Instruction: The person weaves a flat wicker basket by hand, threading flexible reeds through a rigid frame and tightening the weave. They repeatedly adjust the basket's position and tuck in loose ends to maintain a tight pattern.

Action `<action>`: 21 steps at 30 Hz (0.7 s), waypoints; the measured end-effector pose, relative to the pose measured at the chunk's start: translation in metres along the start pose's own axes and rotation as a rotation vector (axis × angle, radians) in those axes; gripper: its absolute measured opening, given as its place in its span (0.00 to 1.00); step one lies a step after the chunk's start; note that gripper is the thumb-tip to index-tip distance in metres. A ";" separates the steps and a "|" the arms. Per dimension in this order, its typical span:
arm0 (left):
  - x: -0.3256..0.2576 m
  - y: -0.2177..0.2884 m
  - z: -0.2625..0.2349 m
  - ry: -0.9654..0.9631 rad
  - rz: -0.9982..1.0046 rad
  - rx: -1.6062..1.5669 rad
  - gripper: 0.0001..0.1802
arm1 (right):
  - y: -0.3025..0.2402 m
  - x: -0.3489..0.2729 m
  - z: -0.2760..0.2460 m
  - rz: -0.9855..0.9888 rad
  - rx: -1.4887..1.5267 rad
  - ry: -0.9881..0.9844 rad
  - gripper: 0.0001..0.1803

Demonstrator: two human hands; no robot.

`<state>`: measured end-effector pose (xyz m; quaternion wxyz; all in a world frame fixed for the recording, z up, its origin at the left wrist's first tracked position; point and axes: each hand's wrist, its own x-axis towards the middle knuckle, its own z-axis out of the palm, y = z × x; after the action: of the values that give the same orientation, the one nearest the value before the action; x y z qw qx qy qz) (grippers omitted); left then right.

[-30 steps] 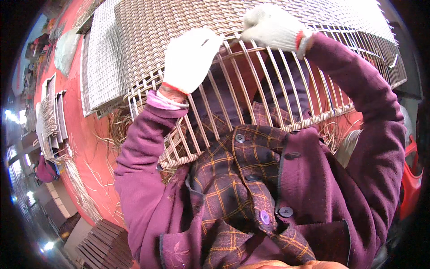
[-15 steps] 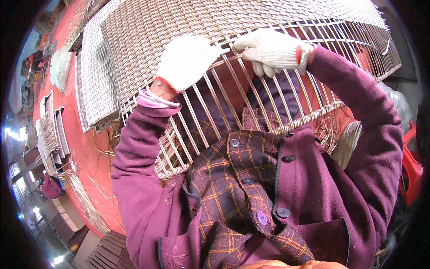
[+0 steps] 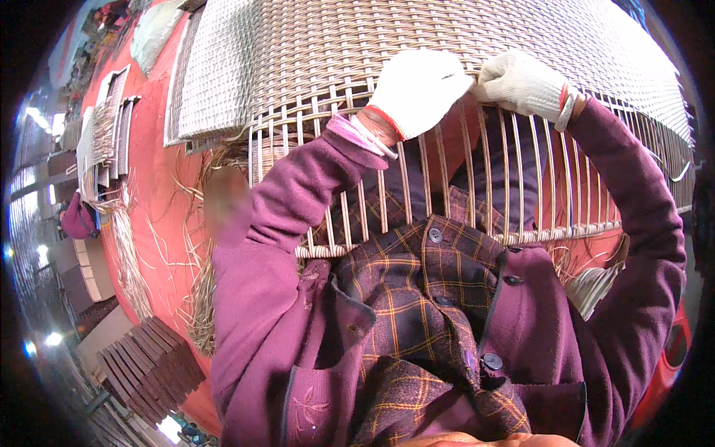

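A large wicker panel (image 3: 335, 46) fills the top of the view, tightly woven on the far side, with bare parallel stakes (image 3: 452, 164) running down toward my body. My left hand (image 3: 417, 95), in a white knit glove with a red cuff edge, is at the border between weave and stakes. Its fingers are pinched together. Close to its fingertips, my right hand (image 3: 523, 86), gloved the same way, is curled closed at that border. What lies between the fingers of either hand is hidden. A wrapped rim (image 3: 558, 233) joins the stakes' near ends, close to my lap.
Loose wicker strands (image 3: 134, 279) lie on the red floor (image 3: 160, 201) at left. A stack of brown slatted pieces (image 3: 149, 365) is at lower left. Other woven panels (image 3: 216, 82) stand beside the work. A red plastic object (image 3: 674, 346) is at the right edge.
Both hands have shifted right along the weave's border, and the left hand's fingertips are now closer to the right's. The right hand has curled more closed. The whole view has also shifted.
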<state>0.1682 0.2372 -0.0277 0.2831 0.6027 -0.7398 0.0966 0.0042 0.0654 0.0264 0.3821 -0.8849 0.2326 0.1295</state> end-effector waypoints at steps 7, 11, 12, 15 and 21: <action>0.013 0.009 -0.010 0.079 0.046 0.060 0.11 | 0.027 -0.044 -0.026 -0.192 -0.308 0.420 0.15; 0.075 0.029 0.027 0.075 0.049 -0.228 0.14 | 0.043 -0.079 -0.040 -0.183 -0.370 0.496 0.14; 0.084 0.034 0.032 -0.122 -0.079 -0.396 0.14 | 0.047 -0.089 -0.038 -0.265 -0.347 0.523 0.13; 0.100 0.029 0.034 -0.122 0.300 0.004 0.13 | 0.053 -0.101 -0.032 -0.282 -0.143 0.648 0.14; 0.081 0.012 0.030 -0.250 0.320 0.119 0.10 | 0.061 -0.089 -0.038 0.046 0.220 0.019 0.17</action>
<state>0.1387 0.1576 -0.0069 0.1342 0.5003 -0.8485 0.1083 -0.1010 0.0289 0.0504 0.4716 -0.8333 0.2694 0.1034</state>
